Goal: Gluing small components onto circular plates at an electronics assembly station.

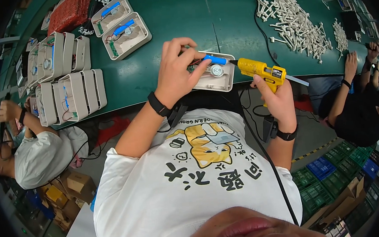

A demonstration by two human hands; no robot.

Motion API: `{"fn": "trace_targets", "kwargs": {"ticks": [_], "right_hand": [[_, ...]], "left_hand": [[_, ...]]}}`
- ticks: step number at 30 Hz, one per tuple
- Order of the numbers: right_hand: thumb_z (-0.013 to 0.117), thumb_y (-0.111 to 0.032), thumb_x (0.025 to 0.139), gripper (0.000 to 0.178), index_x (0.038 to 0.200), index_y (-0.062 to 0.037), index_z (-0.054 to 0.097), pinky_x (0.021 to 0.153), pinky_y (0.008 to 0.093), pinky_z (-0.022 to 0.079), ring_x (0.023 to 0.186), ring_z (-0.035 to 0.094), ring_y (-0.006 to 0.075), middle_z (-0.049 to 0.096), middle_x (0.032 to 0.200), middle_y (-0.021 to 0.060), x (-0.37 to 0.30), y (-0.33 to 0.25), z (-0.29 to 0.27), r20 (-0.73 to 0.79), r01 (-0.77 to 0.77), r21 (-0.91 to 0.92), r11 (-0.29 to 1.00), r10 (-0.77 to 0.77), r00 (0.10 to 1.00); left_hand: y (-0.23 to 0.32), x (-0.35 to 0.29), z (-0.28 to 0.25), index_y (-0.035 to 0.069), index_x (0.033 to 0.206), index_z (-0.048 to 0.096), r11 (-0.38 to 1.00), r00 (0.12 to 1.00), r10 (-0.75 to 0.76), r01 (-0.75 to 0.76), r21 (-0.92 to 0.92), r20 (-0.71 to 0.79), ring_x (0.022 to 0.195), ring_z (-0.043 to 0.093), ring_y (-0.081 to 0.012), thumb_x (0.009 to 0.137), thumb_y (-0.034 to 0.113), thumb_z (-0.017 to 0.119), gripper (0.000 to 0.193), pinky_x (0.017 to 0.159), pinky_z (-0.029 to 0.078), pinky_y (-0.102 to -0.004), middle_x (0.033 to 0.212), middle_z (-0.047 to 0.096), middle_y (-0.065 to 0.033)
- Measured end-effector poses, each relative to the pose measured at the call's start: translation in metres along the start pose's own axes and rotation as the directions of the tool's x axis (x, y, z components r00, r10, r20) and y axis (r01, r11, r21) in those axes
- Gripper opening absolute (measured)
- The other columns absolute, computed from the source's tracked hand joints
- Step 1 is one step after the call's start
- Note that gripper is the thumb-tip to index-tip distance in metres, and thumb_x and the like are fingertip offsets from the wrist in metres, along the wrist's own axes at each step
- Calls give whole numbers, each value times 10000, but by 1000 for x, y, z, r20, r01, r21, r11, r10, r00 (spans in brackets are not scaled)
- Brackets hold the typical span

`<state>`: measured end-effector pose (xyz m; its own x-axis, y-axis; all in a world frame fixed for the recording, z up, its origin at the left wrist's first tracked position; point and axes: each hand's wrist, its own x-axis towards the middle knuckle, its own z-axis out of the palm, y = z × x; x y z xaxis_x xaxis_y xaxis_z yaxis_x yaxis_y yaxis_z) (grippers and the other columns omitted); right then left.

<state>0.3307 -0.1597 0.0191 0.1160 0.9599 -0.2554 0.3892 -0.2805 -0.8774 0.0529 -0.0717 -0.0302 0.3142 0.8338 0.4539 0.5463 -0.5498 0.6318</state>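
Observation:
In my right hand [277, 98] is a yellow hot glue gun [257, 70], its black nozzle pointing left and a pale glue stick jutting from its back. The nozzle tip is at the right end of a blue cylindrical battery [215, 60]. My left hand [180, 70] pinches the battery's left end between thumb and finger. Battery and fingers are over an off-white plastic housing [225, 84] at the table's near edge. Inside the housing sits a round silver part [216, 70], and thin wires run under my left fingers. Whether the battery touches the housing floor I cannot tell.
Two similar housings [136, 41] lie beyond my left hand; stacks of more housings [80, 93] stand at the left. White plastic pieces [298, 25] heap on the green table [176, 12] at the right. A black cable [260, 28] crosses there. Co-workers [45, 152] sit on both sides.

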Motion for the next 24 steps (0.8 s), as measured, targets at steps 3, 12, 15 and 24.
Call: {"fn": "trace_targets", "kwargs": {"ticks": [3,12,15,24], "right_hand": [[741,-300,1034,312,1148,-10,752,530,225,422,598,545,29,708,814,-22,1,2,6,-2,10,16,1000,-10,1000],[746,-257,1031,311,1168,22,745,683,253,509,742,646,81,731,853,9,5,-7,9,9,114,-151,982,-113,993],[749,-249,1029,308,1170,25,746,705,256,520,767,662,87,733,860,12,1,-4,8,7,90,-151,984,-90,996],[762,-248,1017,304,1168,16,757,691,264,530,747,678,96,742,866,14,-3,6,5,31,17,-46,999,-15,999]], "left_hand": [[-21,-1,10,116,1006,709,978,984,-117,138,-156,131,1011,640,-225,876,188,836,195,950,434,-394,968,724,-4],[-17,12,8,76,1103,783,864,907,-290,385,-324,305,868,672,-228,862,69,822,244,790,535,-352,988,744,-62],[-19,12,2,100,1132,804,923,918,-226,309,-231,326,842,661,-215,872,67,815,263,777,531,-338,931,705,-51],[-19,10,1,221,1139,836,897,856,-289,398,-190,429,995,593,-204,913,192,789,233,1037,317,-390,907,602,19]]}}
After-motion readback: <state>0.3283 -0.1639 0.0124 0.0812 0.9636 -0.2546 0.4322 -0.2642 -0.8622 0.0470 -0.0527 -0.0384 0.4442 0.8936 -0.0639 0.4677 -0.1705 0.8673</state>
